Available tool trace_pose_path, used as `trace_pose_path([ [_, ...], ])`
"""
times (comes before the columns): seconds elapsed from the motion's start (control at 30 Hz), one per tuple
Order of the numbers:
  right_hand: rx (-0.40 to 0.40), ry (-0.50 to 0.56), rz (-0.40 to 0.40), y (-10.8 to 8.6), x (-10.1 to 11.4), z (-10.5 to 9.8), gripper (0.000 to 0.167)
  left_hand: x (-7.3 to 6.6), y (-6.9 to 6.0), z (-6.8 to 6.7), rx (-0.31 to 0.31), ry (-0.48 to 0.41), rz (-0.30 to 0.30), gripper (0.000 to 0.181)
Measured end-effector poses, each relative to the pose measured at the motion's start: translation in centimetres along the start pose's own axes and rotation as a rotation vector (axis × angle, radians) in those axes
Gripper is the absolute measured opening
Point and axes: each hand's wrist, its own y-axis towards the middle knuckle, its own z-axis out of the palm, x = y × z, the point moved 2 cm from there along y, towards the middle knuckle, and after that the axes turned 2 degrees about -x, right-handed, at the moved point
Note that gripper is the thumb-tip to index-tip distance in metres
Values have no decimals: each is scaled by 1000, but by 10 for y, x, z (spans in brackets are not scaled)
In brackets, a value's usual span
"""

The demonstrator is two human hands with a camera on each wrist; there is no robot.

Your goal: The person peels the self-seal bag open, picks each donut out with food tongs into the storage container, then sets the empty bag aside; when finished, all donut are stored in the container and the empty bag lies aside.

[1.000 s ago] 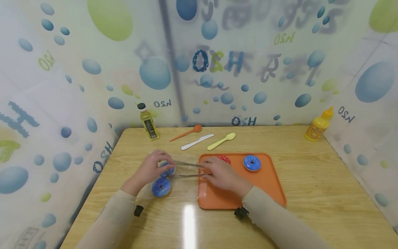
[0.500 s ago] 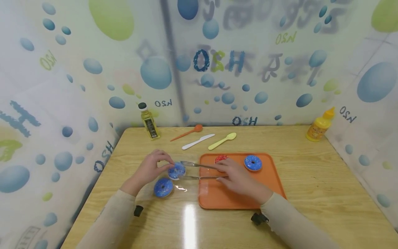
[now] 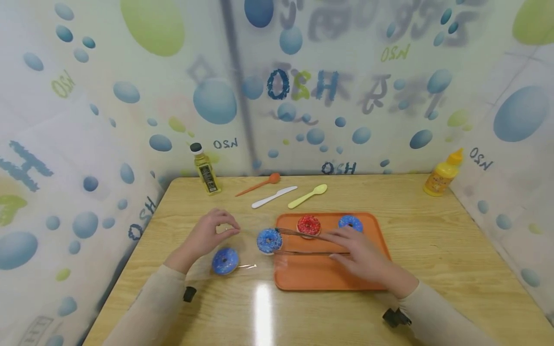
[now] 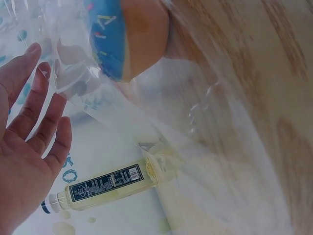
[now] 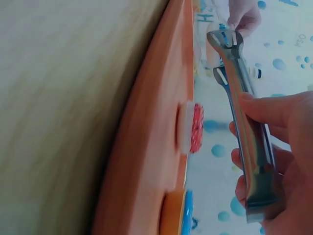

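My right hand [image 3: 361, 257] grips metal tongs [image 5: 252, 147] over the orange tray [image 3: 298, 278]. The tips of the tongs hold a blue sprinkled donut [image 3: 269, 241] at the tray's left edge. My left hand [image 3: 205, 240] pinches the rim of a clear plastic bag [image 4: 220, 122] between thumb and fingers. Inside or under the clear film lies another blue donut [image 3: 225, 261], just below the left hand. A red donut [image 3: 309, 226] and a blue donut [image 3: 349, 222], partly covered by the right hand, sit on the tray.
Behind the tray lie an orange spoon [image 3: 259, 185], a white knife [image 3: 274, 197] and a yellow spoon [image 3: 308, 196]. An oil bottle [image 3: 206, 170] stands at the back left, and a yellow squeeze bottle [image 3: 443, 174] at the back right. Patterned walls border the table [image 3: 441, 240].
My right hand has moved right with the tongs, drawing the blue donut away from the left hand toward the tray. The left hand has stayed in place.
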Motion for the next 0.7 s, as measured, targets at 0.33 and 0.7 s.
trace_pose_path([
  [0.33,25,-32,50,-34,-30,-31,53,2,-3,1,-2,-15,-11,6],
  [0.7,38,-25,57,-73,-65,-64,58,-2,-3,-1,-2,-29,-11,6],
])
